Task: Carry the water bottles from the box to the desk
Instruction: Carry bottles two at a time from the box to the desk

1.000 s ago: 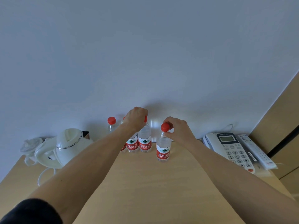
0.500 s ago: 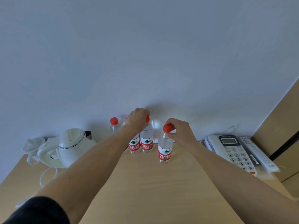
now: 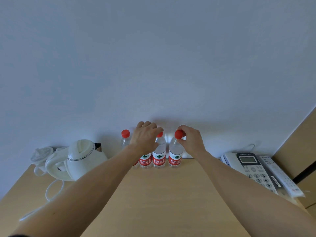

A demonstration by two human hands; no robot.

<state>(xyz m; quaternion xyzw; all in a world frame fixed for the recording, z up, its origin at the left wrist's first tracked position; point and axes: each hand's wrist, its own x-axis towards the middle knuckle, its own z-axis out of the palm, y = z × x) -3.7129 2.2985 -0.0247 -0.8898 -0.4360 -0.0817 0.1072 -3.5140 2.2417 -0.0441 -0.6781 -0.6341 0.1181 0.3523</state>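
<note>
I see four bottles [image 3: 159,156] lined up on the desk [image 3: 162,202]; right hand [image 3: 192,141] pinches one cap, left hand [image 3: 145,137] grips another; the box is out of view.

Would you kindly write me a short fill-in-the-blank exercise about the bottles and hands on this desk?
1. The bottle caps are ____ in colour.
2. The right hand pinches the cap of the rightmost bottle, which stands ____ on the desk.
3. The white kettle sits to the ____ of the bottles.
4. The telephone lies beside a ____ control.

Answers: red; upright; left; remote
</note>
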